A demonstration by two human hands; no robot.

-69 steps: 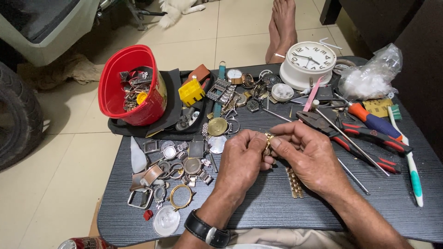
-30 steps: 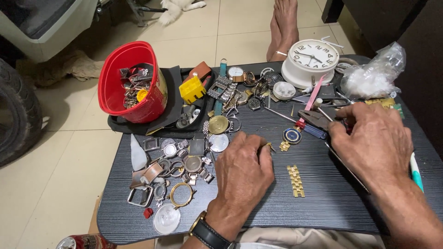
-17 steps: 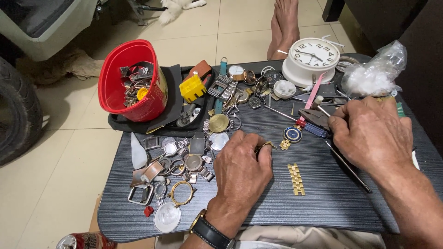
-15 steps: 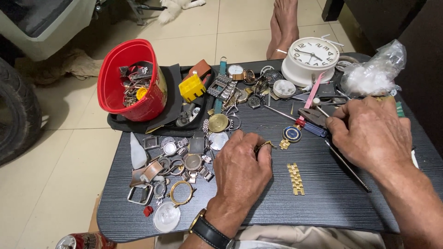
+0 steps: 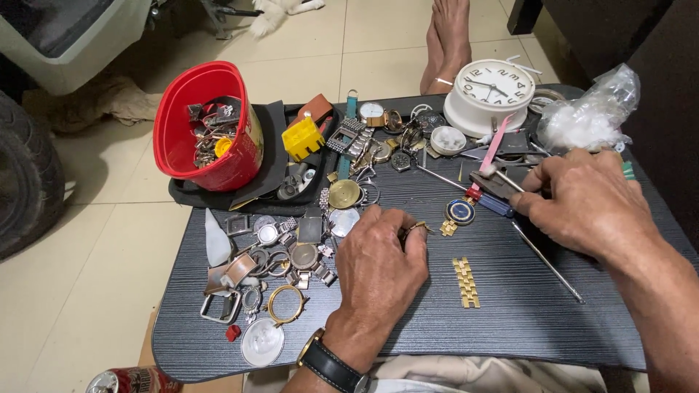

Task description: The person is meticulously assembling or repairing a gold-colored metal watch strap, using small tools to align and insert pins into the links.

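- We see a dark table [image 5: 510, 320] filling the lower frame, strewn with watch parts
- A red bucket [image 5: 207, 124] full of bits stands at upper left, on a black tray [image 5: 273, 156]
- A white clock [image 5: 489, 93] sits at upper right, a clear plastic bag [image 5: 591, 113] just beside it
- Our right hand [image 5: 582, 200], at right, is curled onto a cluster of tools [image 5: 491, 191]; we cannot tell whether it grips one
- Our left hand [image 5: 378, 266], centre, rests knuckles up, fingers pinched closed on a small gold piece [image 5: 416, 228]
- A blue-faced watch [image 5: 460, 212] lies between the hands
- A gold strap piece [image 5: 465, 282] lies loose, below and right of the left hand
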